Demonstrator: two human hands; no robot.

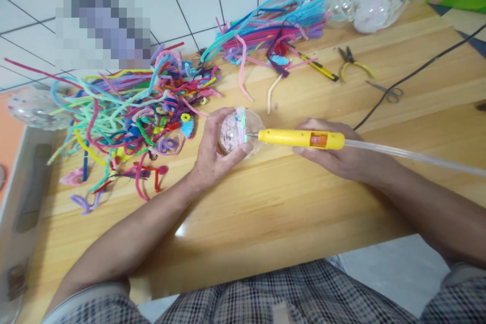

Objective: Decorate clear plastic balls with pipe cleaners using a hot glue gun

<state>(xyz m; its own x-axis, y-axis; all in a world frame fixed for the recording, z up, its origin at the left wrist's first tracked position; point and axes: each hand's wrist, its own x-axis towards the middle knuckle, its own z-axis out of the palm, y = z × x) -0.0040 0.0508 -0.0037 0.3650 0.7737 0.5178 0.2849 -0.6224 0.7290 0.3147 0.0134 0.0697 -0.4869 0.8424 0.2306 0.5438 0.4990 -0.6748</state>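
My left hand (217, 149) is closed around a clear plastic ball (255, 120), thumb on the near side and fingers at the back. Silvery-white bits fill the ball's left half, and a pastel green and lilac band runs around its middle. My right hand (330, 162) grips a yellow hot glue gun (283, 137) from beneath, its fingers partly hidden by the tool. The metal nozzle points left and meets the ball near the band; whether it touches is too small to tell. A long clear glue stick (410, 153) extends from the gun's back end.
Colourful pipe cleaners (125, 106) cover the table's left side, with another bundle (273, 30) at the back. A yellow cutter knife (319, 67), pliers (353, 65) and scissors (389, 93) lie back right. A black cable (413, 72) crosses there. More clear balls (379, 10) stand behind.
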